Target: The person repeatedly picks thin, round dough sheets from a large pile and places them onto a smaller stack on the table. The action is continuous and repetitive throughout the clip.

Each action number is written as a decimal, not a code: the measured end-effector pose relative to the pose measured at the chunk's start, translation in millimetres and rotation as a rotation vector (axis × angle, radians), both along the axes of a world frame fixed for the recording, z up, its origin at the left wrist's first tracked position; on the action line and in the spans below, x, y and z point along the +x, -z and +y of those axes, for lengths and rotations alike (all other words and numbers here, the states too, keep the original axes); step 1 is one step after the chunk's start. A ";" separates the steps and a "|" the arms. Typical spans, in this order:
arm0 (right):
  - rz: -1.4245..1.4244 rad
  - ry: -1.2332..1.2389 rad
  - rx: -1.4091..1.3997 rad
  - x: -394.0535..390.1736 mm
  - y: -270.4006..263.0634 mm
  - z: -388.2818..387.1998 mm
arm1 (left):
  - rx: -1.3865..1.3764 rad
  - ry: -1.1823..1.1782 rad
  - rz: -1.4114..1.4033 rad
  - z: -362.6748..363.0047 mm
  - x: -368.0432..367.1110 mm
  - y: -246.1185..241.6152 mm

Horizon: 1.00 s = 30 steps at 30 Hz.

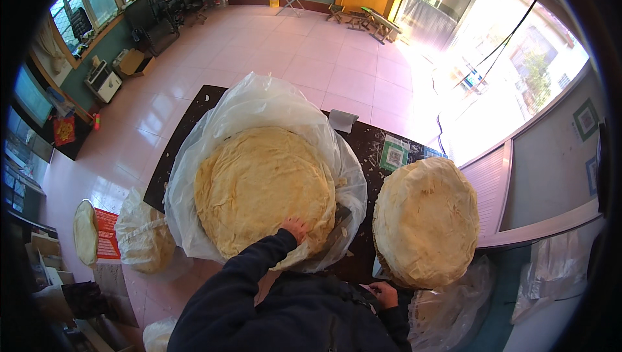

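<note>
A wide stack of thin round flatbreads lies in a large open clear plastic bag on a dark table. My left hand rests on the front right part of the top flatbread; whether its fingers pinch the sheet is hard to tell. Low beside my jacket, my right hand has its fingers curled near the table's front edge, and what it may hold is hidden. Just beyond it, a second tall stack of round flatbreads stands at the table's right, outside the bag.
A bagged stack of flatbreads stands left of the table, near another round stack by a red printed sheet. A printed code card lies between the two stacks on the table. Plastic bags hang or lie below right.
</note>
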State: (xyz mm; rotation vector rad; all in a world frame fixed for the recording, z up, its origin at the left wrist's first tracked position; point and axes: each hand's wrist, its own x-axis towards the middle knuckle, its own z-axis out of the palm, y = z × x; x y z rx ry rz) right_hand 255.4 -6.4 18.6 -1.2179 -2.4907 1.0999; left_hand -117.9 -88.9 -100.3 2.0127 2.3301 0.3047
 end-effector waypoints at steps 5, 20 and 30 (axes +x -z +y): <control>-0.010 0.011 -0.013 -1.2 -8.5 5.7 | -0.026 -0.002 -0.066 2.5 -1.6 -0.6; -0.039 -0.012 -0.029 12.5 3.4 11.9 | -0.115 -0.275 -0.497 13.9 -16.9 -10.4; -0.034 -0.013 -0.059 12.1 6.7 13.8 | 0.429 -0.809 -0.627 4.0 -43.6 16.9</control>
